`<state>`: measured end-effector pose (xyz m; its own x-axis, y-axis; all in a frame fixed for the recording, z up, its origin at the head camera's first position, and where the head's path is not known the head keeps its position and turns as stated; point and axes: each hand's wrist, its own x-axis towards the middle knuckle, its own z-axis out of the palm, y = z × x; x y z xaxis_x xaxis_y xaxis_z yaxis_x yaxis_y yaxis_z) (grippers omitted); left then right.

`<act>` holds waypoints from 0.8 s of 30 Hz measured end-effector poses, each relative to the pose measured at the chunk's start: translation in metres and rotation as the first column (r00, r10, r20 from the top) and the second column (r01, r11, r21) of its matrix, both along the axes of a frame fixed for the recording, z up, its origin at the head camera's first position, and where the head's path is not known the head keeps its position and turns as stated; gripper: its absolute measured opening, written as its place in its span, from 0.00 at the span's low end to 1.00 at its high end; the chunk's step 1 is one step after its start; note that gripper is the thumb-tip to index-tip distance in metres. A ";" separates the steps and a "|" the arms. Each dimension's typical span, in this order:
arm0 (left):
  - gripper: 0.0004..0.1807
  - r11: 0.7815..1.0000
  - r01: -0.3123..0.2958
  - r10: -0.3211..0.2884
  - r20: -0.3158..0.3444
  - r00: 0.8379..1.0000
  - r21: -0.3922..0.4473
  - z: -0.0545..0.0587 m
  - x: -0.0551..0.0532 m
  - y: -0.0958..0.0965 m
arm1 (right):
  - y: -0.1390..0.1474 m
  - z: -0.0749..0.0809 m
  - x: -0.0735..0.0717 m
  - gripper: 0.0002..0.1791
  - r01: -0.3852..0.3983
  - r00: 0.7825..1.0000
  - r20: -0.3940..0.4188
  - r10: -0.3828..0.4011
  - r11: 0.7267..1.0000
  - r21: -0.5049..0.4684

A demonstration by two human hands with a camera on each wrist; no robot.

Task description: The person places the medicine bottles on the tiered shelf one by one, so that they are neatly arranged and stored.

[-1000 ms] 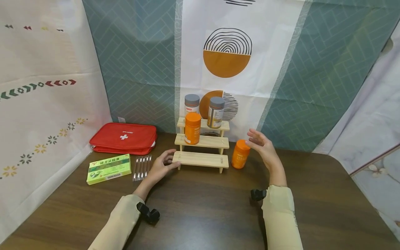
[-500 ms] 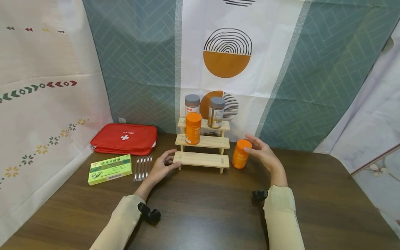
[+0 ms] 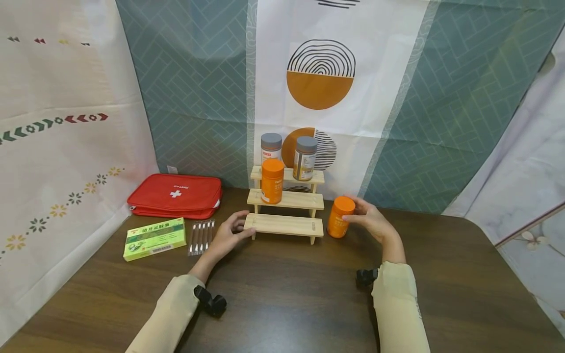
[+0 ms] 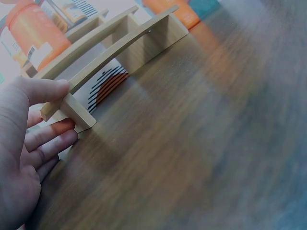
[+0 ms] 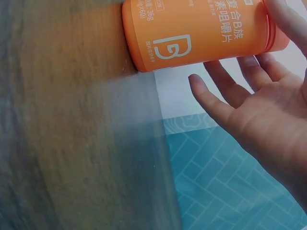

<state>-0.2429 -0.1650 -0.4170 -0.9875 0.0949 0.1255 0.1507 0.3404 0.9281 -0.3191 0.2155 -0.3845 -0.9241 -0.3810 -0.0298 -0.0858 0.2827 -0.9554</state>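
Observation:
My left hand (image 3: 225, 238) grips the left end of the lowest step of a three-tier wooden display stand (image 3: 284, 225). In the left wrist view its thumb lies on the step (image 4: 115, 50) and the fingers are at the leg below. To the stand's right, an orange pill bottle (image 3: 337, 227) stands upright on the table. My right hand (image 3: 375, 223) holds that bottle near its cap, thumb in front and fingers behind; the right wrist view shows its printed label (image 5: 196, 28). Another orange bottle (image 3: 271, 189) is on the middle step. Two grey-capped jars (image 3: 305, 164) occupy the top step.
At the left are a red first-aid pouch (image 3: 174, 196), a green-yellow medicine box (image 3: 154, 239) and a packet of cotton swabs (image 3: 201, 237). A patterned cloth (image 3: 203, 98) hangs behind the brown wooden table (image 3: 291, 294).
My right hand has come lower and left, its thumb and fingers closing about the orange bottle. The left hand keeps its place on the stand.

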 end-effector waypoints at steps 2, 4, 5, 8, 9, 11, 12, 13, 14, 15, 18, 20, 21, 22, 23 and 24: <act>0.32 1.000 0.001 -0.001 0.000 1.000 0.000 0.000 0.000 0.000 | 0.000 -0.001 0.000 0.39 -0.008 1.000 -0.004 0.008 1.000 0.009; 0.32 1.000 0.001 -0.001 0.002 1.000 -0.001 0.000 -0.001 0.000 | 0.000 -0.001 -0.001 0.39 -0.013 1.000 -0.011 0.013 1.000 0.015; 0.32 1.000 0.002 -0.002 0.002 1.000 -0.002 0.000 -0.001 0.000 | 0.000 -0.001 0.000 0.38 -0.015 1.000 -0.014 0.015 1.000 0.018; 0.32 1.000 0.002 -0.002 0.005 1.000 -0.001 0.000 -0.001 0.000 | 0.000 -0.001 0.000 0.38 -0.011 1.000 -0.012 0.011 1.000 0.018; 0.32 1.000 0.001 -0.001 0.005 1.000 0.000 0.000 -0.001 0.000 | 0.000 -0.001 0.000 0.38 -0.009 1.000 -0.010 0.009 1.000 0.020; 0.32 1.000 -0.001 0.001 0.005 1.000 -0.001 0.001 -0.001 0.000 | -0.001 -0.001 0.000 0.38 -0.004 1.000 -0.006 0.004 1.000 0.022; 0.32 1.000 -0.002 0.002 0.006 1.000 0.000 0.001 -0.001 0.000 | -0.001 -0.001 0.000 0.38 -0.001 1.000 -0.004 0.001 1.000 0.025; 0.32 1.000 -0.002 0.002 0.007 1.000 0.000 0.001 -0.001 0.000 | -0.001 -0.001 0.000 0.38 0.003 1.000 -0.002 -0.003 1.000 0.027; 0.32 1.000 -0.003 0.003 0.007 1.000 -0.001 0.001 -0.001 0.000 | -0.001 -0.001 0.000 0.38 0.003 1.000 -0.002 -0.003 1.000 0.030; 0.32 1.000 -0.003 0.003 0.008 1.000 -0.001 0.001 0.000 0.000 | -0.001 -0.001 0.001 0.38 0.004 1.000 -0.002 -0.004 0.999 0.032; 0.32 1.000 0.000 0.000 0.009 1.000 0.000 0.001 0.000 0.000 | -0.001 -0.002 0.001 0.39 0.005 1.000 -0.001 -0.005 0.999 0.035; 0.32 1.000 0.001 -0.001 0.009 1.000 0.001 0.001 0.000 0.000 | -0.001 -0.002 0.001 0.38 0.004 1.000 -0.001 -0.004 0.999 0.034; 0.32 1.000 0.001 -0.001 0.009 1.000 0.001 0.001 0.000 0.000 | -0.001 -0.002 0.001 0.38 0.005 1.000 -0.001 -0.005 0.999 0.033; 0.32 1.000 0.001 -0.001 0.010 1.000 0.002 0.001 0.000 0.000 | -0.001 -0.002 0.001 0.38 0.006 1.000 -0.002 -0.005 0.999 0.032; 0.32 1.000 0.001 -0.001 0.010 1.000 0.001 0.001 0.000 0.000 | -0.001 -0.002 0.001 0.38 0.007 1.000 -0.001 -0.007 1.000 0.030; 0.32 1.000 0.000 0.000 0.011 1.000 0.001 0.001 0.000 0.000 | -0.001 -0.002 0.000 0.38 0.009 1.000 0.000 -0.009 1.000 0.028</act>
